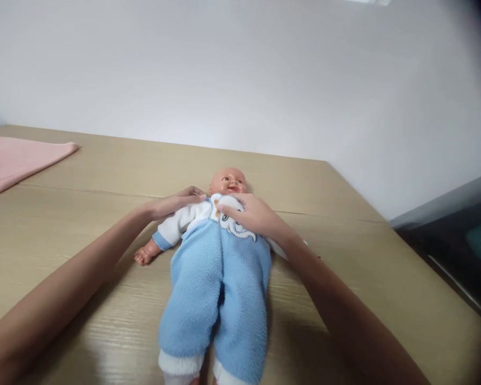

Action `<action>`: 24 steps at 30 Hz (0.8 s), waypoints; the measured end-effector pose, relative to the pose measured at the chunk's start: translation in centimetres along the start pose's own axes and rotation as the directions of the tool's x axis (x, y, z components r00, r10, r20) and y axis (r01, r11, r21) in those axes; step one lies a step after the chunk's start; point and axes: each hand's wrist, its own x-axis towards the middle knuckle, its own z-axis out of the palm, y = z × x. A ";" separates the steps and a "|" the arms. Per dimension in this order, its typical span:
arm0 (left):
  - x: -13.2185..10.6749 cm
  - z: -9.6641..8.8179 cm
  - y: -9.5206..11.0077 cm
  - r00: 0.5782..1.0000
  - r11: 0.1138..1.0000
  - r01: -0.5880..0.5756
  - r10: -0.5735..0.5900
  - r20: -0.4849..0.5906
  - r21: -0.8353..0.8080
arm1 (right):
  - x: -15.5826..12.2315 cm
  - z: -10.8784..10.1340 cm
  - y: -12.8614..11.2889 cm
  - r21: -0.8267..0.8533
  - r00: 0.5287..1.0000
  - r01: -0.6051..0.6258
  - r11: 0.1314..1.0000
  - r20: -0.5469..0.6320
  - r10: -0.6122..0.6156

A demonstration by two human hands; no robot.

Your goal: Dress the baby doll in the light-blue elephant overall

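Note:
A baby doll (220,256) lies on its back on the wooden table, head away from me and legs toward me. It wears a light blue fleece romper with white sleeves and cuffs and an elephant patch (234,227) on the chest. My left hand (180,202) rests at the doll's shoulder on the left, fingers stretched toward the collar. Across the upper chest lies my right hand (253,215), its thumb spread from the fingers and partly covering the patch. My right forearm hides most of the doll's arm on that side.
A pink cloth (20,160) lies flat on the table (116,166) at the far left. Behind the table stands a plain pale wall (224,80). Past the table's right edge is a dark object (449,256) I cannot make out.

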 end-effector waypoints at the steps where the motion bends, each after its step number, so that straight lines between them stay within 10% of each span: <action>1: 0.1 -0.7 0.5 0.994 0.996 0.045 -0.053 0.098 0.083 | -0.2 -0.5 -0.2 -0.057 1.000 0.008 0.998 -0.012 -0.009; 10: 0.9 -3.1 2.1 0.882 0.821 0.027 -0.288 0.373 0.570 | -0.6 -4.4 1.5 -0.079 0.993 -0.054 0.995 0.097 0.061; 16: 0.8 -3.0 2.6 0.833 0.816 0.065 -0.361 0.418 0.574 | -1.1 -3.8 3.1 -0.127 0.998 -0.027 0.991 0.045 0.033; 24: 0.0 -2.7 4.3 0.874 0.730 -0.084 -0.274 0.402 0.679 | -11.4 -6.1 7.6 -0.282 0.989 0.027 0.959 -0.134 -0.067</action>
